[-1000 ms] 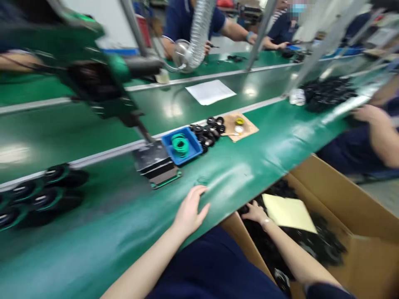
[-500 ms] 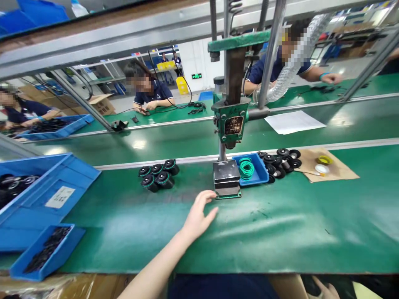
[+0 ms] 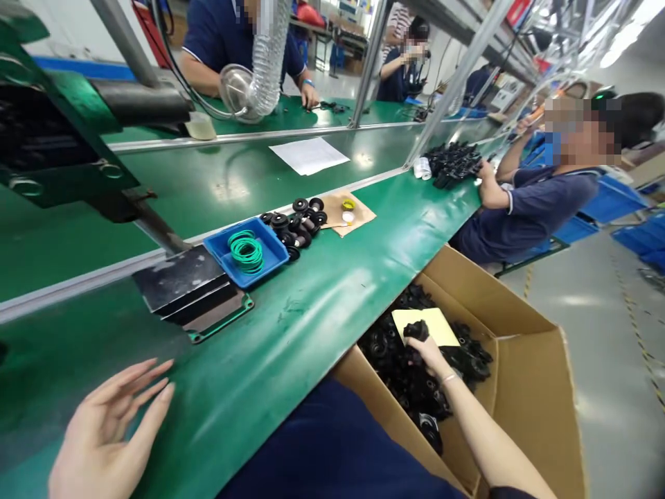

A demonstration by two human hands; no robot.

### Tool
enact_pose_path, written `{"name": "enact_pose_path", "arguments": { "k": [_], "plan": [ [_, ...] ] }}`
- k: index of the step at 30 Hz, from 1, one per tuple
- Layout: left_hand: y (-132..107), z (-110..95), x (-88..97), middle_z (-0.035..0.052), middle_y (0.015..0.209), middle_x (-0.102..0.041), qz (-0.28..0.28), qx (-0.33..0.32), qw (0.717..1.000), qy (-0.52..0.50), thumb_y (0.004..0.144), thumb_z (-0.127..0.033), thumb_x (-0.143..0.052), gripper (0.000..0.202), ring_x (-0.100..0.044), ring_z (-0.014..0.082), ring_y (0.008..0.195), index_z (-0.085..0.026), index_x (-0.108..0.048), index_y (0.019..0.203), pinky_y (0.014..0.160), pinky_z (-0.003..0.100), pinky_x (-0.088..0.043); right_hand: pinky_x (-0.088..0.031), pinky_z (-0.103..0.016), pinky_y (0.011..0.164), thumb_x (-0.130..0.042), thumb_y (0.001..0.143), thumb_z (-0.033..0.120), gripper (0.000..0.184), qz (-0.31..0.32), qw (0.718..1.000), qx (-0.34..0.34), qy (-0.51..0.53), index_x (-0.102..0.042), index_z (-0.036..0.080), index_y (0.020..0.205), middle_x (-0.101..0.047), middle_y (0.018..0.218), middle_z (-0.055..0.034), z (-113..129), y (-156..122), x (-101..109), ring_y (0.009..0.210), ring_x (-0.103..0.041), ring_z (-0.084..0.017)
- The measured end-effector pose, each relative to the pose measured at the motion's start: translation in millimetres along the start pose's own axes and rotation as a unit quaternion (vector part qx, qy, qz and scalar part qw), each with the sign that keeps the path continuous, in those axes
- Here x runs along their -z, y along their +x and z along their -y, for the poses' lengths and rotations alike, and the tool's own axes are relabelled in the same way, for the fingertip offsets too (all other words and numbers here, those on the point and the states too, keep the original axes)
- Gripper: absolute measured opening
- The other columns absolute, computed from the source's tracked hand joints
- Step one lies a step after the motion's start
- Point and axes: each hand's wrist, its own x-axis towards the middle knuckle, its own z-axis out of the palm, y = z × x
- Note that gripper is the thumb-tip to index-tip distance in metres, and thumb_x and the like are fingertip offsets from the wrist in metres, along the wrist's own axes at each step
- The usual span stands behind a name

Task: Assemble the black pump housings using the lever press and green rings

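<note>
My right hand point(image 3: 427, 355) reaches into a cardboard box point(image 3: 535, 374) on my right. Its fingers are closed on a black plastic part point(image 3: 415, 330), whose exact kind I cannot make out. Around and under it lie many similar black parts point(image 3: 415, 388), along with a yellow sheet of paper point(image 3: 441, 327). Over the green tabletop my left hand point(image 3: 111, 430) holds nothing, with its fingers apart. Nearest to that hand is the black metal base block point(image 3: 181, 281) of a press. Beside the block sits a blue tray point(image 3: 270, 253) with green rings point(image 3: 246, 251).
Black spools point(image 3: 298, 225) lie in a cluster past the tray, beside a piece of cardboard point(image 3: 337, 204) bearing small round lids. The press head point(image 3: 57, 132) looms at upper left. A co-worker point(image 3: 540, 187) sits at right; another person point(image 3: 233, 62) works across the table.
The view has swung right and down towards the cardboard box. My right hand, at the lower edge before, now grips a black part. My left hand is farther from the press base.
</note>
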Motion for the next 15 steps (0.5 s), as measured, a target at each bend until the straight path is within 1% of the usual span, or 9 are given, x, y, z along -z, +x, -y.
{"name": "enact_pose_path", "arguments": {
  "k": [2, 3, 5, 7, 9, 10, 12, 14, 15],
  "plan": [
    [0.1, -2.7, -3.0, -0.0117, 0.114, -0.066, 0.013, 0.029, 0.999, -0.041, 0.079, -0.045, -0.066, 0.031, -0.066, 0.0274, 0.108, -0.040, -0.054, 0.107, 0.101, 0.062, -0.051, -0.050, -0.023, 0.047, -0.055, 0.086, 0.054, 0.045, -0.015, 0.998, 0.037, 0.047, -0.051, 0.012, 0.101, -0.054, 0.073, -0.0002, 27.1, -9.4, 28.9, 0.053, -0.052, -0.008],
    [0.7, -4.5, -5.2, -0.0095, 0.116, -0.065, 0.023, 0.030, 0.997, -0.062, 0.077, -0.045, -0.067, 0.036, -0.066, 0.0285, 0.109, -0.039, -0.054, 0.109, 0.103, 0.063, -0.050, -0.050, -0.025, 0.045, -0.057, 0.082, 0.056, 0.048, -0.020, 0.996, 0.063, 0.066, -0.050, 0.013, 0.101, -0.054, 0.075, -0.0011, 43.8, -12.8, 42.7, 0.052, -0.052, -0.009],
    [2.7, -9.8, -12.7, -0.0014, 0.118, -0.063, 0.048, -0.023, 0.997, -0.063, 0.077, -0.045, -0.067, 0.043, -0.066, 0.0299, 0.106, -0.033, -0.052, 0.115, 0.100, 0.062, -0.052, -0.053, -0.027, 0.048, -0.062, 0.077, 0.056, 0.050, -0.022, 0.988, 0.124, 0.089, -0.049, 0.015, 0.102, -0.055, 0.083, -0.0033, 81.4, -15.2, 61.8, 0.057, -0.054, -0.010],
    [4.6, -18.1, -24.6, 0.0059, 0.120, -0.061, 0.081, -0.095, 0.991, -0.052, 0.080, -0.043, -0.065, 0.043, -0.066, 0.0292, 0.106, -0.027, -0.051, 0.118, 0.095, 0.056, -0.056, -0.057, -0.028, 0.059, -0.068, 0.072, 0.051, 0.049, -0.008, 0.978, 0.188, 0.089, -0.049, 0.018, 0.103, -0.056, 0.092, -0.0043, 121.3, -10.6, 61.4, 0.067, -0.058, -0.011],
    [5.2, -28.5, -39.0, 0.0090, 0.121, -0.059, 0.110, -0.159, 0.981, -0.030, 0.085, -0.039, -0.060, 0.037, -0.065, 0.0269, 0.107, -0.024, -0.052, 0.118, 0.091, 0.048, -0.060, -0.057, -0.032, 0.079, -0.072, 0.069, 0.045, 0.047, 0.022, 0.966, 0.248, 0.067, -0.052, 0.019, 0.102, -0.057, 0.098, -0.0043, 159.8, -0.6, 38.3, 0.082, -0.060, -0.014],
    [5.0, -33.5, -46.1, 0.0096, 0.122, -0.058, 0.121, -0.186, 0.975, -0.020, 0.087, -0.036, -0.058, 0.034, -0.065, 0.0259, 0.108, -0.024, -0.052, 0.118, 0.090, 0.045, -0.060, -0.055, -0.034, 0.089, -0.074, 0.067, 0.042, 0.045, 0.040, 0.959, 0.275, 0.050, -0.054, 0.019, 0.100, -0.057, 0.100, -0.0045, 177.4, 5.0, 20.2, 0.090, -0.060, -0.015],
    [3.8, -41.4, -57.1, 0.0101, 0.124, -0.056, 0.147, -0.225, 0.963, -0.003, 0.090, -0.033, -0.055, 0.031, -0.062, 0.0253, 0.113, -0.024, -0.052, 0.119, 0.088, 0.041, -0.061, -0.044, -0.040, 0.107, -0.077, 0.062, 0.039, 0.045, 0.075, 0.944, 0.320, 0.015, -0.060, 0.018, 0.098, -0.057, 0.108, -0.0059, 207.0, 14.3, -20.1, 0.107, -0.056, -0.020],
    [1.5, -44.1, -61.8, 0.0099, 0.127, -0.056, 0.167, -0.240, 0.956, 0.015, 0.091, -0.031, -0.054, 0.031, -0.061, 0.0250, 0.116, -0.025, -0.052, 0.121, 0.089, 0.038, -0.061, -0.035, -0.043, 0.115, -0.081, 0.057, 0.038, 0.055, 0.103, 0.930, 0.353, -0.013, -0.064, 0.020, 0.106, -0.052, 0.123, -0.0078, 226.3, 19.1, -52.0, 0.122, -0.049, -0.024],
    [-0.2, -43.3, -61.6, 0.0097, 0.128, -0.056, 0.172, -0.241, 0.955, 0.023, 0.091, -0.031, -0.054, 0.031, -0.061, 0.0249, 0.116, -0.026, -0.051, 0.122, 0.089, 0.038, -0.061, -0.034, -0.043, 0.115, -0.082, 0.056, 0.039, 0.064, 0.118, 0.923, 0.365, -0.022, -0.062, 0.022, 0.114, -0.047, 0.132, -0.0086, 230.7, 20.2, -60.7, 0.127, -0.046, -0.025]
  ]
}}
